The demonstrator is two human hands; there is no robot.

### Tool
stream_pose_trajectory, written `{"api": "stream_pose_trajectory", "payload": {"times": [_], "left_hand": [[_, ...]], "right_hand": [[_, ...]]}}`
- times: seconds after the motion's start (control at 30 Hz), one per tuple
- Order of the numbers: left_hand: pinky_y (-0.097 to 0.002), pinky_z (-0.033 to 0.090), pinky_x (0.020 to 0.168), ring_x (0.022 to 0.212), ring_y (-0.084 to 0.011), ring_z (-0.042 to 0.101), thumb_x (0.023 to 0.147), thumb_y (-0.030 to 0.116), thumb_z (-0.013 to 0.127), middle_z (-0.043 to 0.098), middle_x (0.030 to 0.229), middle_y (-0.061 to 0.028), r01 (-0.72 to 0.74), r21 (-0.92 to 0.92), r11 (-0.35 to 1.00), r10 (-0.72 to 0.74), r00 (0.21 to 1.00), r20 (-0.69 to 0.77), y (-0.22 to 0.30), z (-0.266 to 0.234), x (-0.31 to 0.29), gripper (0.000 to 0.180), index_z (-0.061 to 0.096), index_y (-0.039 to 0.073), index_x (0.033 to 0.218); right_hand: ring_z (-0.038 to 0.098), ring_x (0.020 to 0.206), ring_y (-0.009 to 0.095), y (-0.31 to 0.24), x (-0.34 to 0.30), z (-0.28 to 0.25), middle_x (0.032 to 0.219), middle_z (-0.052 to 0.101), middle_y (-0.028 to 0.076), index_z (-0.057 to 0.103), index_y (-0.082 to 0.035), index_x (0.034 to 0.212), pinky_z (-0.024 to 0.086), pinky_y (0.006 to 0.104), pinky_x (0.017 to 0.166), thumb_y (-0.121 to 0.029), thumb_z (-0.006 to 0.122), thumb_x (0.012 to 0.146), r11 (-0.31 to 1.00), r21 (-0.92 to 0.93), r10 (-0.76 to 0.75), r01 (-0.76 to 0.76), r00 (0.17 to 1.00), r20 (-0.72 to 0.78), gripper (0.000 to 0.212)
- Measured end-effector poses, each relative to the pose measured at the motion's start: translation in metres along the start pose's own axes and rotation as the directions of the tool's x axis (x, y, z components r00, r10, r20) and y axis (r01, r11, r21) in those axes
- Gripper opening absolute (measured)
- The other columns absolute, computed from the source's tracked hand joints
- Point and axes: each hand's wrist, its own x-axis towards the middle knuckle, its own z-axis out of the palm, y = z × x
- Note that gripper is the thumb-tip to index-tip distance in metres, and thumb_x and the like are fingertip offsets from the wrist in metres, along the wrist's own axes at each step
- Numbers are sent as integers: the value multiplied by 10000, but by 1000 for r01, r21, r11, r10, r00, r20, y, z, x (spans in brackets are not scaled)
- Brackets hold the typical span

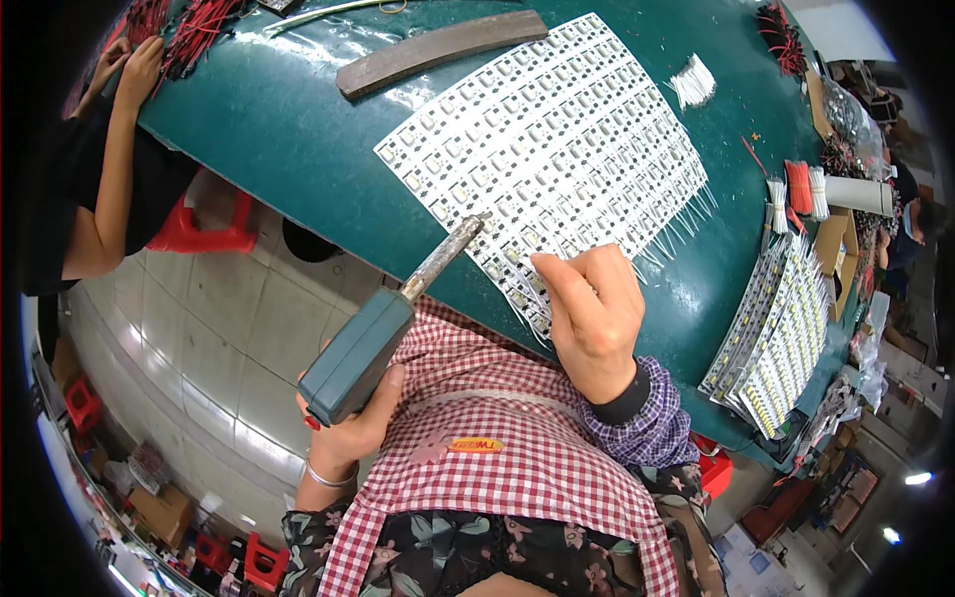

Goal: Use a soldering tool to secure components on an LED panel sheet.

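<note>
My left hand [366, 426] is wrapped around a soldering gun [360, 350] with a dark green body and a worn metal barrel. The tip of the gun meets the near left edge of a white LED circuit board sheet [562, 149], lined with rows of small square LEDs. Over the sheet's near corner, my right hand [602, 313] is closed, thumb and forefinger pinched together. Thin white wires [527, 289] lie right by those fingertips; whether one is held between them I cannot make out. More white wires [686, 224] stick out along the sheet's right edge.
A curved grey-brown bar [443, 52] lies behind the sheet on the green table [264, 129]. White wire pieces [693, 82] sit at the far right. Stacked LED sheets [771, 338] and red wire bundles [798, 187] occupy the right side. Another person's hands [139, 75] work at the far left.
</note>
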Motion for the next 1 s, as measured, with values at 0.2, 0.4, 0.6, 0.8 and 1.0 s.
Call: {"api": "stream_pose_trajectory", "payload": {"times": [0.2,0.4,0.6,0.8,1.0], "left_hand": [[-281,541,630,717,-198,707,788,16,815,724,875,-121,-100,63,993,98,994,43,0,-1,2,244,744,-43,1014],[-286,523,602,684,-197,691,792,1,803,703,859,-115,-95,59,994,91,993,69,0,-1,2,227,736,-45,1005],[-284,521,599,678,-190,691,801,-4,797,698,858,-112,-70,52,996,65,993,97,8,1,5,211,731,-47,997],[-281,525,607,691,-191,698,804,-2,799,700,863,-112,-64,44,997,59,993,100,9,1,6,206,732,-47,994],[-281,526,608,693,-190,698,808,-2,797,701,866,-116,-65,31,997,62,992,106,10,2,7,197,729,-50,987]], "right_hand": [[528,722,223,10,7,22,761,490,41,732,-59,988,399,368,660,48,706,731,998,41,-39,40,999,-9,280],[519,716,220,12,5,27,753,482,38,727,-77,976,388,364,655,51,707,752,997,67,-33,33,999,6,259],[512,702,219,11,3,28,748,474,39,721,-76,983,384,364,649,65,694,754,998,54,-26,26,1000,0,270],[532,716,256,10,3,27,763,525,58,748,-84,980,412,377,652,68,761,725,998,52,16,-19,999,45,297],[511,696,226,14,0,30,761,483,40,729,-93,963,386,363,646,32,719,780,995,93,26,-27,1000,15,221]]}}
